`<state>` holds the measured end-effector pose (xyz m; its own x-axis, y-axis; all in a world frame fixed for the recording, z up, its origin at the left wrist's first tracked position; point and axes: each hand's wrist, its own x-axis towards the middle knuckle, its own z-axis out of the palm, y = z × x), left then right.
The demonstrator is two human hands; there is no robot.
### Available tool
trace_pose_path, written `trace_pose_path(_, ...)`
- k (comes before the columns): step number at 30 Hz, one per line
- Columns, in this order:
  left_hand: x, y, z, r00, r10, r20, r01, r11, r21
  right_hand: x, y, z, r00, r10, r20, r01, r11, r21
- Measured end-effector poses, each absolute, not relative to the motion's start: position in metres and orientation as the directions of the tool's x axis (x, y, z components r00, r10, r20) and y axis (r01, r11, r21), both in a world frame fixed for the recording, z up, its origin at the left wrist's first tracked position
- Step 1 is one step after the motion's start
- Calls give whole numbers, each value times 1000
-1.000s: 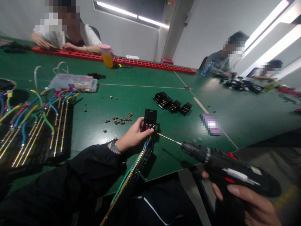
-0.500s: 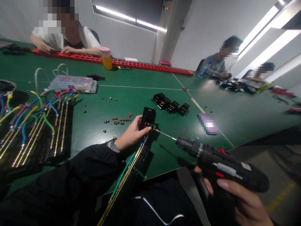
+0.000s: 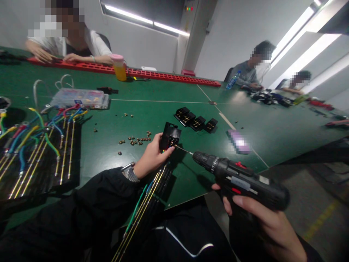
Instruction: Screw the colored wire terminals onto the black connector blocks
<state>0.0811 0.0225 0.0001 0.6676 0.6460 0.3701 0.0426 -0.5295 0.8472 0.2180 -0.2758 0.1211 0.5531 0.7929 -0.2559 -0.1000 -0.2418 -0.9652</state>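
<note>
My left hand (image 3: 154,153) grips a small black plastic socket housing (image 3: 170,133), its thumb on the lower edge. From the housing a long black strip (image 3: 147,203) with brass bars and a green wire slopes down toward my lap. My right hand (image 3: 267,222) is wrapped around the handle of a black cordless drill (image 3: 240,178). The drill's thin bit points left, and its tip meets the housing's terminals beside my left thumb. Whether a screw sits at the tip is too small to tell. Several loose brass screws (image 3: 135,141) lie left of my left hand.
Several black socket housings (image 3: 195,119) stand beyond my hands, with a pixelated phone (image 3: 240,141) to their right. Wired brass-bar strips (image 3: 40,156) cover the left side. Behind them is a clear parts box (image 3: 79,98). A long red rack (image 3: 152,74) and co-workers line the far edge.
The drill has moved left and its bit, which was short of the housing with a screw at its tip, now reaches the terminals. My left hand keeps its grip; the view shifts slightly.
</note>
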Motion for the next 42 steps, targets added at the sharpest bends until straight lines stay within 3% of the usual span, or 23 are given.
trace_pose_path(18,73,24,-3,645,575,504,111,-723,682,210,-267,131,555,800,-228,18,-285,-958)
trace_pose_path(22,74,25,-4,608,618,498,133,-698,703,209,-268,118,529,828,-188,100,-281,-955)
trace_pose_path(28,74,27,-7,609,630,481,136,-681,720,204,-267,95,482,867,-128,88,-193,-977)
trace_pose_path(35,73,27,-7,587,654,477,146,-665,732,200,-266,82,493,847,-199,-50,-200,-978)
trace_pose_path(42,73,28,-9,555,678,483,160,-657,737,192,-272,75,572,783,-245,0,-299,-954)
